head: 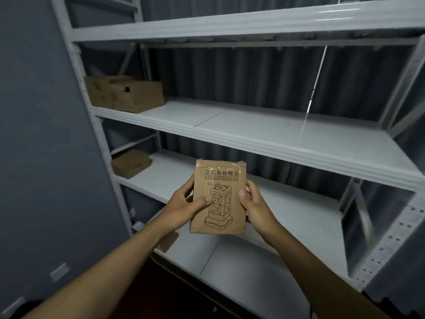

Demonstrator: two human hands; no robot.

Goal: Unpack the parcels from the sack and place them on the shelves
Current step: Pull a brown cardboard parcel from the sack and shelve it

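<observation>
Parcel (218, 196) held at frame centre, before the shelves (276, 132).
Left hand (184, 207) on its left edge, right hand (255, 206) on its right; two boxes (125, 93) upper left, one box (131, 163) on the shelf below.

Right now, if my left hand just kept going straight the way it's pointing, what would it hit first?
The left hand already grips the cardboard box, so that comes first. Beyond it, probably the bare shelf board, though depth is hard to judge.

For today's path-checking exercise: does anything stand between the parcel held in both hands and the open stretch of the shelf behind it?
Nothing visible does. The parcel, held by the left hand and right hand, faces bare shelf. The nearest box sits at the far left end, off the path.
</observation>
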